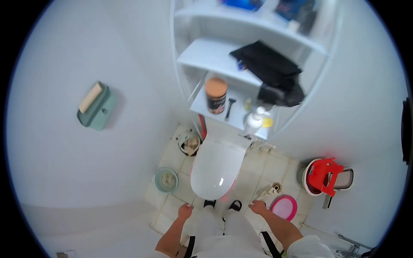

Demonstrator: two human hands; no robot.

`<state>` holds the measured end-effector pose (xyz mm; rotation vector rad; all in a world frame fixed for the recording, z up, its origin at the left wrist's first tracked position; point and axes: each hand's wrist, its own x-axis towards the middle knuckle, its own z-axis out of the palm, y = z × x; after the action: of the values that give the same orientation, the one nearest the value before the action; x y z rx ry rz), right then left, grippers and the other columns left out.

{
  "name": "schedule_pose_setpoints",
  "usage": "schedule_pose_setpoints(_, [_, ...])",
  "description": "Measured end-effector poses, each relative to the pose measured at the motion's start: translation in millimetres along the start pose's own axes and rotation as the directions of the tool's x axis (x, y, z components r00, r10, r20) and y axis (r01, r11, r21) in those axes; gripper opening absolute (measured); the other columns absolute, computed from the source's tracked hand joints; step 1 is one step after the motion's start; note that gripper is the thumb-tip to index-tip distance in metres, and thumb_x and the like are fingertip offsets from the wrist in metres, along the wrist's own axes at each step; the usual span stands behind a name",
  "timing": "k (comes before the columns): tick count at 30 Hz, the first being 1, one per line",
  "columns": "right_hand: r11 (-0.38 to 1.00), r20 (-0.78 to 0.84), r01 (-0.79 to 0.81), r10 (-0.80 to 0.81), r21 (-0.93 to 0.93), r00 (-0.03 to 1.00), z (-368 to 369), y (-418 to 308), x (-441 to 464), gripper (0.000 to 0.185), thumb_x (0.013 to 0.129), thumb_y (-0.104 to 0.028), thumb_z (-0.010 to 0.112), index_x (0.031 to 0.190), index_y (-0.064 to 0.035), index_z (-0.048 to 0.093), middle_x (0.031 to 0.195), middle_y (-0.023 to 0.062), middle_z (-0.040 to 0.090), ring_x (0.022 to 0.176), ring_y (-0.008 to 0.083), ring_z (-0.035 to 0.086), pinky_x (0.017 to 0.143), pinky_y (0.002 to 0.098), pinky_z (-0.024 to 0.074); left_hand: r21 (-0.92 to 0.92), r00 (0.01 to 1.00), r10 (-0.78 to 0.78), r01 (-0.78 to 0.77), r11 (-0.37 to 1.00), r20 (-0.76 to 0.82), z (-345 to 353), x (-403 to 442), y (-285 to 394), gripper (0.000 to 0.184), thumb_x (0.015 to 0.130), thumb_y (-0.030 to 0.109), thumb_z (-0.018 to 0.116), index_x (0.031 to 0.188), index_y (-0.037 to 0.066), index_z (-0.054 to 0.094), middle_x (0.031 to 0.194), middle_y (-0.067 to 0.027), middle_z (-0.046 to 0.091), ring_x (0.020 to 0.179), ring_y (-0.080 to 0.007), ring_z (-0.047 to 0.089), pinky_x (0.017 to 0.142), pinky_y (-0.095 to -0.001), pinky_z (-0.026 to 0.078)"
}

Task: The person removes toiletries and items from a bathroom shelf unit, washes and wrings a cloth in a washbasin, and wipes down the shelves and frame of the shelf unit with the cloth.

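My left hand (185, 210) is low over the tiled floor, left of the white toilet (216, 170), whose lid is down. Its fingers look curled together, and anything in them is too small to make out. On the other side, my right hand (258, 207) is also closed, its fingertips turned inward and its contents unclear. Neither hand touches the toilet. Close to my right hand lie a pink-rimmed basin (284, 208) and a pale item with a roll-like end (275, 188). A pale blue bin (166, 179) stands beyond my left hand.
A white shelf unit (223, 62) rises behind the toilet, holding a lidded jar (216, 95), a razor (230, 109), a pump bottle (254, 120) and a black bag (271, 71). A red stool (325, 175) rests on a bucket at right. A patterned bin (189, 142) holds used paper.
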<state>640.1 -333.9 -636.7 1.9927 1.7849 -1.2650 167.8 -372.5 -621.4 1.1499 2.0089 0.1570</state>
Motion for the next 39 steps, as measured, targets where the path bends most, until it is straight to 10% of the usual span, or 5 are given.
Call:
schedule_pose_setpoints(8, [0.972,-0.232,0.045,0.01,0.231,0.973,-87.9,23.4,-79.2,0.053,0.082,-0.044,0.065,0.115,-0.0024,0.069,0.104,0.019,0.071,0.101,0.0345,0.067,0.09,0.0404,0.0517,-0.132,0.875,0.4,-0.446,0.885,-0.271,-64.6,-38.6,208.0,0.044,0.083,0.029,0.071,0.116,0.0,0.065,0.095,-0.0162,0.071,0.091,-0.0316,0.069,0.08,-0.0392,0.054])
schedule_pose_setpoints(15, [0.936,-0.374,0.1,0.037,0.338,0.927,-152.5,19.0,-118.9,0.052,0.082,-0.041,0.068,0.117,-0.0026,0.066,0.1,0.0186,0.072,0.096,0.0334,0.069,0.087,0.04,0.0531,-0.053,0.388,0.755,-0.903,0.427,-0.529,-253.4,-67.1,494.1,0.031,0.092,0.022,0.065,0.115,0.001,0.066,0.101,-0.0146,0.072,0.093,-0.0216,0.07,0.081,-0.0328,0.053])
schedule_pose_setpoints(20, [0.858,-0.445,0.12,0.136,0.5,0.885,-158.5,25.5,-140.5,0.049,0.083,-0.036,0.069,0.117,-0.0012,0.065,0.098,0.0184,0.072,0.094,0.0312,0.07,0.084,0.0388,0.0544,-0.074,0.4,0.698,-0.891,0.447,-0.594,-338.6,-14.5,599.1,0.043,0.087,0.029,0.069,0.117,-0.002,0.066,0.103,-0.0164,0.072,0.097,-0.0246,0.07,0.086,-0.0349,0.054])
schedule_pose_setpoints(29, [0.887,-0.439,-0.038,0.265,0.461,0.858,-153.4,22.6,-166.7,0.046,0.083,-0.033,0.07,0.114,0.0011,0.066,0.091,0.0165,0.072,0.086,0.0278,0.07,0.078,0.0367,0.0538,0.586,0.708,0.687,-0.49,0.646,-0.166,-350.0,53.5,748.0,0.064,0.074,0.047,0.076,0.118,0.001,0.067,0.122,-0.0197,0.066,0.113,-0.0335,0.063,0.094,-0.0401,0.051])
schedule_pose_setpoints(39, [0.907,-0.406,-0.004,0.192,0.42,0.894,-141.2,-11.4,-133.7,0.047,0.085,-0.034,0.068,0.117,0.0011,0.064,0.092,0.0166,0.072,0.085,0.0265,0.071,0.077,0.0366,0.0551,0.551,0.596,0.8,-0.648,0.525,-0.062,-329.6,104.9,774.6,0.042,0.076,0.023,0.075,0.112,0.003,0.069,0.112,-0.0167,0.069,0.104,-0.0307,0.066,0.093,-0.0366,0.051])
